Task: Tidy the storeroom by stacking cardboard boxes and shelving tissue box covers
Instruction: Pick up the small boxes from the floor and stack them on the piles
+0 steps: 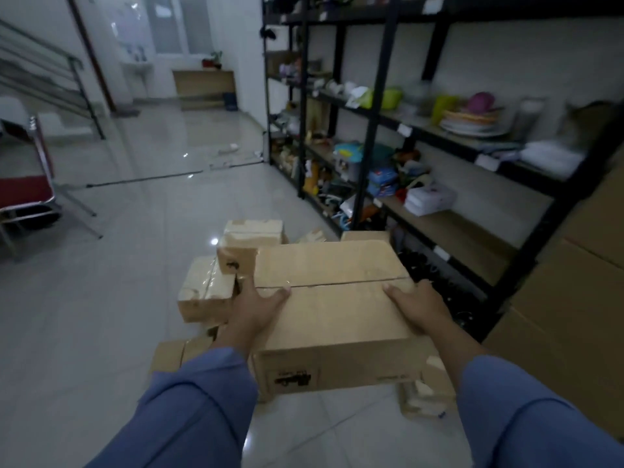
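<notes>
Two blue sleeves (189,410) reach in from 6 o'clock. The left hand (258,310) grips the left edge of the big box (331,319), thumb flat on its top and fingers wrapped down its side. The right hand (420,309) grips the right edge the same way. The big box sits dead ahead at 12 o'clock, its taped seam running across between the two thumbs. Whether it rests on something or hangs clear of the floor (84,315) I cannot tell. Below its right corner, at 5 o'clock, lies a torn box (423,400). At 10 o'clock a heap of small boxes (206,292) stands on the tiles, just beside the big box's left side. Beyond, from 1 to 3 o'clock, a black rack (368,136) carries plates (469,125), bright clutter and a white case (429,197). Tall cartons (574,309) stand at 3 o'clock, and a red chair (23,194) at 9 o'clock.
</notes>
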